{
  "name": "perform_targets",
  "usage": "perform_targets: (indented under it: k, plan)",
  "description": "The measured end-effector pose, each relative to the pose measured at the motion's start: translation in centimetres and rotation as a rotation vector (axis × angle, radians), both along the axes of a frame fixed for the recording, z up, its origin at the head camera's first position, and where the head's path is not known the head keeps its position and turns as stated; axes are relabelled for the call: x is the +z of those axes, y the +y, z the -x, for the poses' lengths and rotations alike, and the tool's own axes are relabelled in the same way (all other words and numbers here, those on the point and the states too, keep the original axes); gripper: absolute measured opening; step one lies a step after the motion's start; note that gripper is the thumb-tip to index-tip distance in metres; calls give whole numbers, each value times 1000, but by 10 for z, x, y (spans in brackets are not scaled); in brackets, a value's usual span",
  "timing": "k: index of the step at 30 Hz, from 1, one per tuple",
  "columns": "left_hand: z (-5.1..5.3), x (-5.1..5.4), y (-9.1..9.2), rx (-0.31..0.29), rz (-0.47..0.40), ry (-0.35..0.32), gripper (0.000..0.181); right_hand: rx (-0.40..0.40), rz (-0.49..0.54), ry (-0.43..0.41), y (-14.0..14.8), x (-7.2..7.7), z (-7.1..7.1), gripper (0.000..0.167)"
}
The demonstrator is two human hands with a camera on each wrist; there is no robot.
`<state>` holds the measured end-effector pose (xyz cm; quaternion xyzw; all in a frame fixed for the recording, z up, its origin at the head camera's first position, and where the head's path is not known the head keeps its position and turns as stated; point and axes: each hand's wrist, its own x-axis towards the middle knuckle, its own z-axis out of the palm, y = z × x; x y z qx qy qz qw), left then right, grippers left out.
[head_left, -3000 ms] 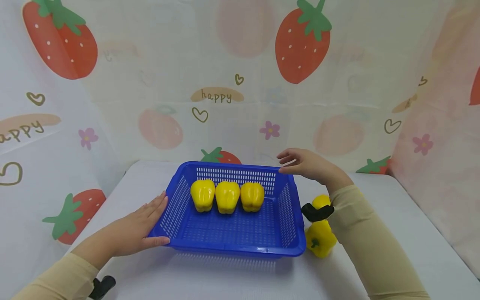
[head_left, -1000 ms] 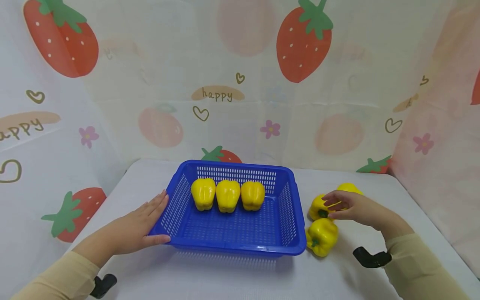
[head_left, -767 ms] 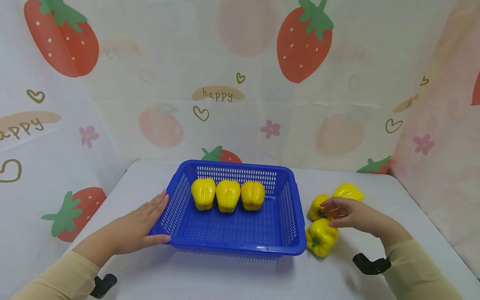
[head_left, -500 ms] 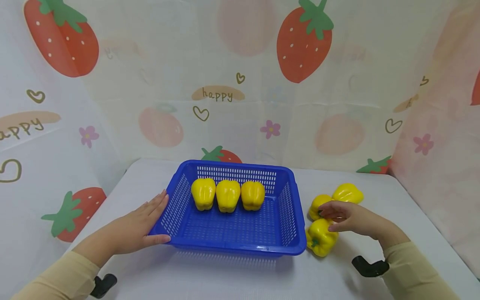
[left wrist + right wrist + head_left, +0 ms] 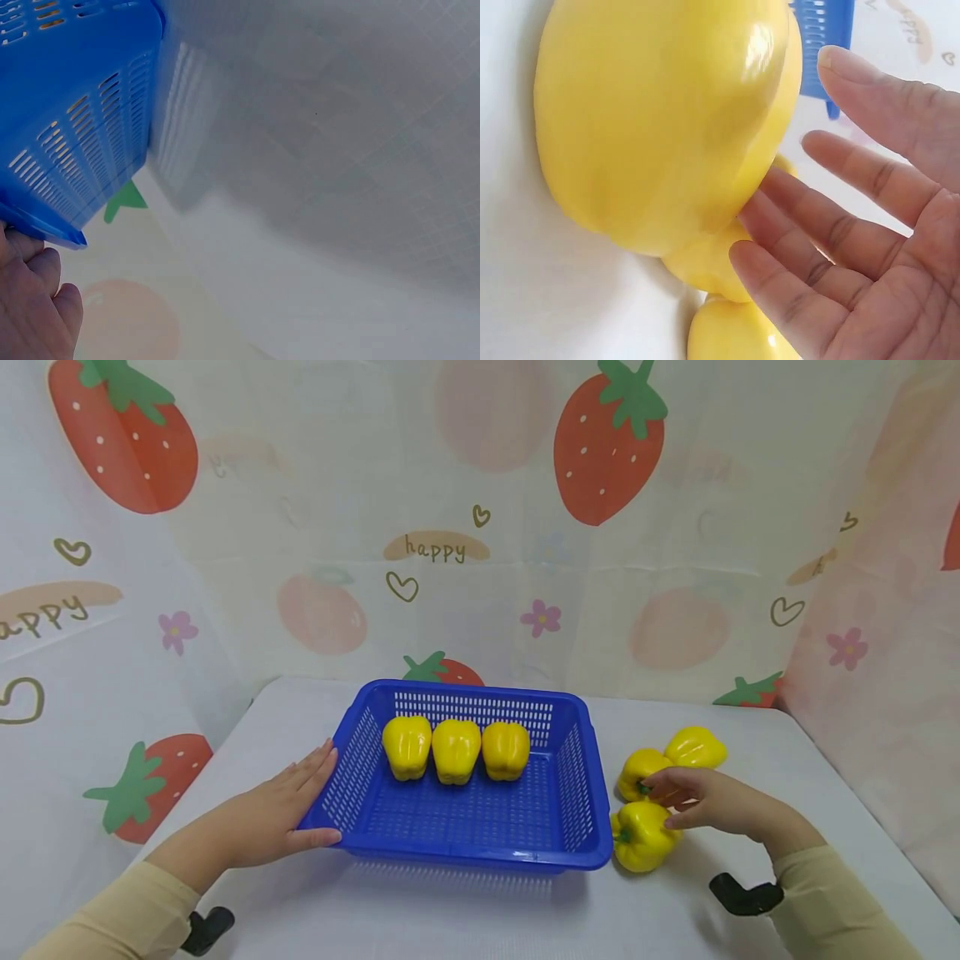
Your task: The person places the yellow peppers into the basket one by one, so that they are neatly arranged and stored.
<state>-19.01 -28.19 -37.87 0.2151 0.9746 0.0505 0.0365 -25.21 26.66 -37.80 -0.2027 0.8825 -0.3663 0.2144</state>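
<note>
A blue basket stands mid-table, with three yellow bell peppers in a row inside toward its back. My left hand rests along the basket's left rim, fingers straight and thumb at the front corner; the left wrist view shows fingertips against the rim. Right of the basket lie a front bell pepper, a middle bell pepper and a rear bell pepper. My right hand is spread loosely beside the front and middle ones, its fingertips partly behind a large pepper in the right wrist view.
A white-covered table carries everything. Printed cloth with strawberries closes off the back and both sides. Black mounts sit at both wrists, the right one just above the table.
My right hand has come from above the basket's back right corner to the loose bell peppers. Just lately the front bell pepper has turned slightly. My left hand has stayed still.
</note>
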Motion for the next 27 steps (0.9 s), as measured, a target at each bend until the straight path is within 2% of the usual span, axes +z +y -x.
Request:
perform_targets:
  k: [6,16,22,27]
  plan:
    - [0,1,0,2,-5,-2,104,-15,-14,-1,2,-3,0,49]
    - [0,0,0,5,-9,-3,104,-19,-66,16,0,-8,0,51]
    - [0,0,0,7,-11,-4,104,-81,-110,-49,-4,-10,-2,52]
    - [-1,0,0,10,-12,-5,104,-65,-83,-120,-7,-12,-4,53]
